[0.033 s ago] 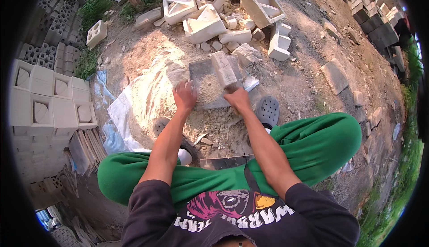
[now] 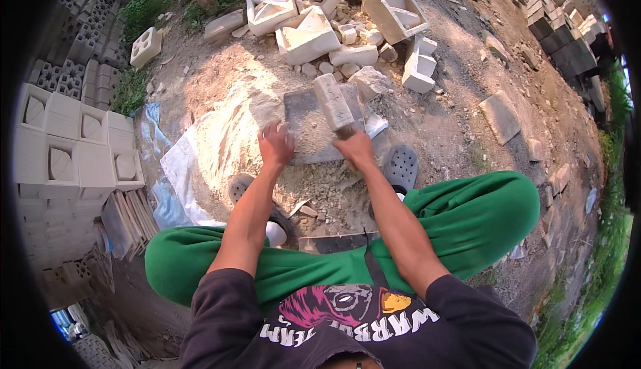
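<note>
A dark flat slab (image 2: 299,107) lies on the dusty ground between my feet, with pale crushed grit (image 2: 312,132) heaped on it. My right hand (image 2: 355,148) is wrapped round the short handle of a dust-coated, block-headed mallet (image 2: 332,102). The mallet's long pale head rests on or just over the slab's right half; I cannot tell which. At the slab's left edge, my left hand (image 2: 276,144) has its fingers apart beside the grit, holding nothing that I can see. A mound of pale powder (image 2: 234,128) spreads out to its left.
Broken pale blocks (image 2: 310,38) and rubble are piled beyond the slab. Stacked hollow blocks (image 2: 63,142) stand at the left, by thin leaning boards (image 2: 130,219). A white sack (image 2: 183,172) lies under the powder. My grey clogs (image 2: 400,165) flank the slab. A flat paver (image 2: 501,116) lies right.
</note>
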A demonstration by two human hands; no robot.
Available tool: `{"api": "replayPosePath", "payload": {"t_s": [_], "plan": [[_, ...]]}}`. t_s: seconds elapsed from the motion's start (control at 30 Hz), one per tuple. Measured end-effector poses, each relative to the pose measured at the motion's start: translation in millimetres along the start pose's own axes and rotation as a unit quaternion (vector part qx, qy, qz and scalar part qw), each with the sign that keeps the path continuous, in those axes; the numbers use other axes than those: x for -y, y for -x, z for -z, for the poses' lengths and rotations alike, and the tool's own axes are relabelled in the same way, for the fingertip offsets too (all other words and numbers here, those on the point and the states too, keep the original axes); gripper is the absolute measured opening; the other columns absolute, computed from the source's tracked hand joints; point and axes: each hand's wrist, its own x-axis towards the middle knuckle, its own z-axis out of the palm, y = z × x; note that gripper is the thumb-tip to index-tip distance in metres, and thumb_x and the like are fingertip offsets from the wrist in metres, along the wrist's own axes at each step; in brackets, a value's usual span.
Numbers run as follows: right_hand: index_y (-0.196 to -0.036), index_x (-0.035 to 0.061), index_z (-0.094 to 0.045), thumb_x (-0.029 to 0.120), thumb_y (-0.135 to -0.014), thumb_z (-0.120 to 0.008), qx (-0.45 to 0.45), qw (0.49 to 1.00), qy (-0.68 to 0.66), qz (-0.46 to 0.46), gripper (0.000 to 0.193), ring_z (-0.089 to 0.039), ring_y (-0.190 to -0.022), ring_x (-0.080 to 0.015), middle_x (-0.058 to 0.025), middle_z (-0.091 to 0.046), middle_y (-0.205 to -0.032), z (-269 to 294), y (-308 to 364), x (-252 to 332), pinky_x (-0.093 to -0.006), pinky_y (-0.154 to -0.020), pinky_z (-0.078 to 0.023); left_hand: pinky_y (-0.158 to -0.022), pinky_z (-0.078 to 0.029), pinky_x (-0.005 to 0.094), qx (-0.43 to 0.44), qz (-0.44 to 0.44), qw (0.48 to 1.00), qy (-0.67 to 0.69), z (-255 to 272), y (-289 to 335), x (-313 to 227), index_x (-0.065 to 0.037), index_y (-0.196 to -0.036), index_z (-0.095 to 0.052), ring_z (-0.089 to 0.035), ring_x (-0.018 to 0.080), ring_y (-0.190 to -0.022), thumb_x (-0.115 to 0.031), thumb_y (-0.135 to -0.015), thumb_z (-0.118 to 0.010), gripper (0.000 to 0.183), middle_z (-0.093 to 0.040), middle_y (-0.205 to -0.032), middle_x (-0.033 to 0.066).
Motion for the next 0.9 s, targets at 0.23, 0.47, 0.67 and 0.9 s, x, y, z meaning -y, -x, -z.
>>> {"api": "replayPosePath", "payload": {"t_s": [0.23, 0.47, 0.67, 0.9], "plan": [[-0.097, 0.0022, -0.075, 0.034, -0.070, -0.075, 0.045, 0.991, 0.056, 0.117, 0.042, -0.072, -0.088, -0.0357, -0.0203, -0.074, -0.090, -43, -3, -12, -0.0422, -0.079, -0.056, -0.113, -0.029, 0.0513, 0.039, -0.138, 0.989, -0.044, 1, 37, 17, -0.015, -0.100, -0.069, -0.050, 0.0249, -0.128, -0.025, -0.083, -0.068, 0.020, -0.061, -0.124, 0.0076], [-0.096, 0.0000, -0.074, 0.037, -0.068, -0.075, 0.090, 0.987, 0.132, 0.013, 0.046, -0.071, -0.093, -0.0378, -0.0247, -0.072, -0.094, -31, 2, -4, -0.0439, -0.080, -0.056, -0.105, -0.036, 0.0490, 0.051, -0.144, 0.986, -0.065, -4, 33, 18, -0.017, -0.084, -0.069, -0.056, 0.0206, -0.109, -0.022, -0.084, -0.061, 0.010, -0.062, -0.100, 0.0003], [-0.094, -0.0033, -0.073, 0.031, -0.068, -0.071, 0.021, 0.993, 0.013, 0.117, 0.043, -0.069, -0.097, -0.0416, -0.0264, -0.072, -0.096, -29, 2, -14, -0.0463, -0.086, -0.055, -0.104, -0.037, 0.0490, 0.021, -0.119, 0.992, -0.018, -12, 23, 3, -0.017, -0.086, -0.068, -0.057, 0.0211, -0.106, -0.020, -0.085, -0.059, 0.009, -0.062, -0.099, 0.0019], [-0.097, -0.0038, -0.073, 0.029, -0.068, -0.071, 0.088, 0.989, 0.122, -0.001, 0.044, -0.069, -0.099, -0.0418, -0.0274, -0.071, -0.100, -30, -1, -16, -0.0459, -0.088, -0.054, -0.103, -0.036, 0.0495, 0.051, -0.077, 0.994, -0.050, -15, 24, -6, -0.018, -0.091, -0.069, -0.059, 0.0221, -0.106, -0.024, -0.087, -0.062, 0.010, -0.065, -0.096, 0.0039]]}}
